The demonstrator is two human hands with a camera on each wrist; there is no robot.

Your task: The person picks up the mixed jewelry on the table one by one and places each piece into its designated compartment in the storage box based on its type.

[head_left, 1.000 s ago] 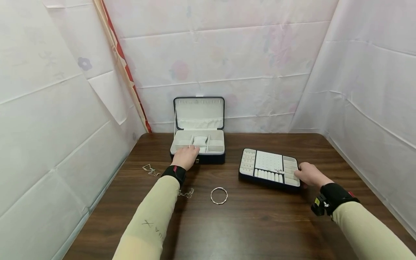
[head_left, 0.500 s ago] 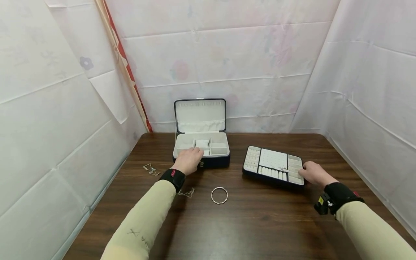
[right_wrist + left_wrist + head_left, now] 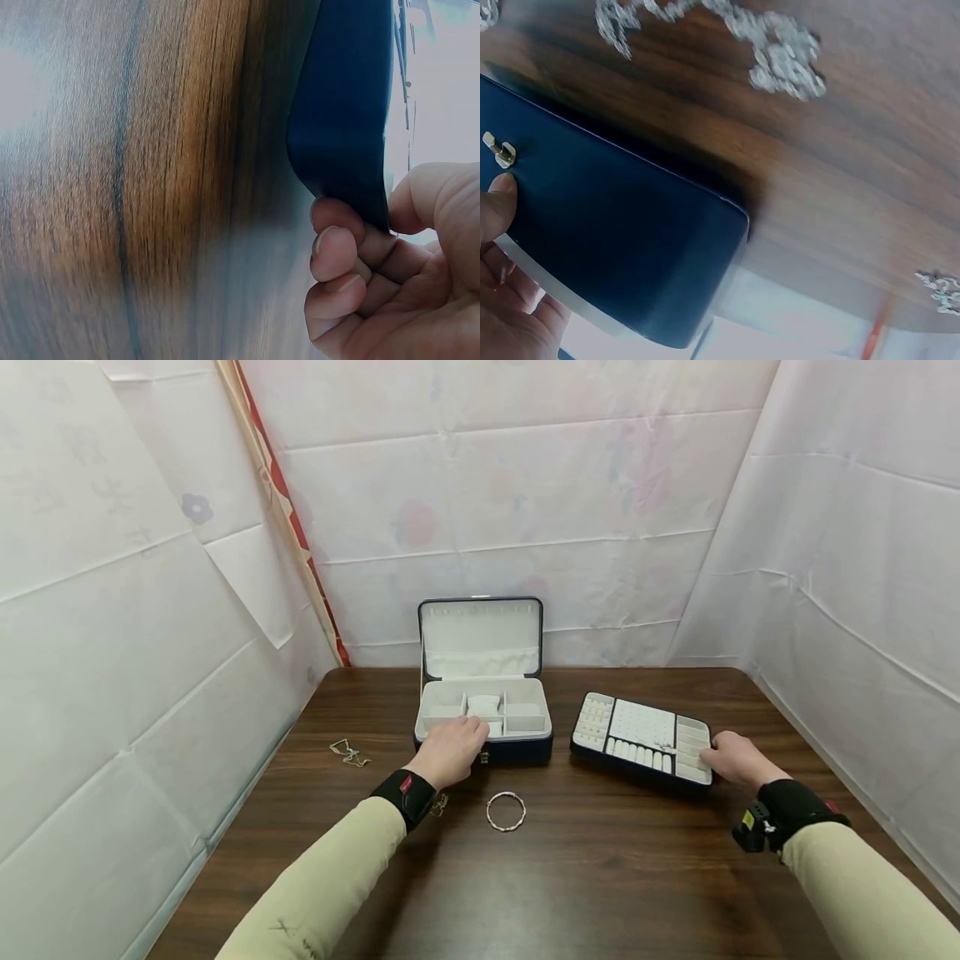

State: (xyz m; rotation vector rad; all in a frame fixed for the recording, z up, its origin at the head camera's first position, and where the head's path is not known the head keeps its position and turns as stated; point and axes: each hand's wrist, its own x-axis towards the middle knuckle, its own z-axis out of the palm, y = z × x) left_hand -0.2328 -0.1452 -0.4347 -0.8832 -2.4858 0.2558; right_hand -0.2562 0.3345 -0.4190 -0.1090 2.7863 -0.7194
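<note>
A dark blue jewelry box (image 3: 525, 750) with a pale lining stands with its lid raised at the back of the table. My left hand (image 3: 454, 752) grips its front wall, thumb outside below the gold clasp (image 3: 502, 152) and fingers over the rim, as the left wrist view shows. To the right is a blue jewelry tray (image 3: 642, 725) with ring rolls and small compartments. My right hand (image 3: 741, 760) pinches the tray's right end, thumb on top and fingers curled underneath. A small silvery piece (image 3: 664, 747) lies on the tray.
A bangle (image 3: 506, 812) lies in front of the box. One chain (image 3: 349, 752) is on the left of the table, and another chain (image 3: 439, 805) shows partly behind my left wrist. White sheets (image 3: 480, 485) hang around the table.
My left hand has drawn the jewelry box toward me and to the right. The tray, in my right hand, has shifted right and slightly away. The bangle has stayed put.
</note>
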